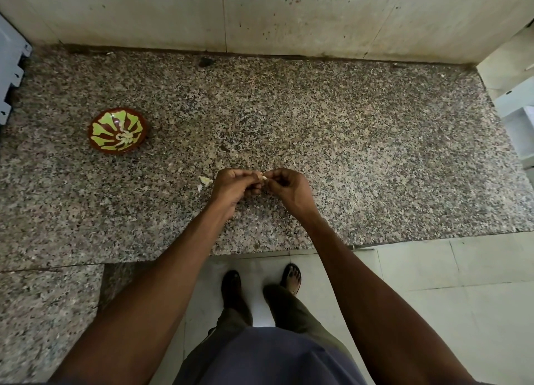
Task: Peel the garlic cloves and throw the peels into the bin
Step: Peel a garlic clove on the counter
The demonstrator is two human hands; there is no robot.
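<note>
My left hand (pixel 234 186) and my right hand (pixel 289 186) meet above the speckled granite counter (pixel 346 153), fingers curled. Between their fingertips they pinch a small pale garlic clove (pixel 263 177), mostly hidden by the fingers. A few white peel scraps (pixel 204 181) lie on the counter just left of my left hand. A brown bowl with a green leaf pattern (pixel 118 130) sits at the far left and holds a few pale garlic pieces (pixel 124 138) in its middle. No bin is in view.
A pale stained wall (pixel 289 17) backs the counter. A white appliance edge (pixel 11 66) juts in at the left, and white fittings (pixel 517 118) stand at the right. Below the counter's front edge are light floor tiles (pixel 433 283) and my sandalled feet (pixel 260 283).
</note>
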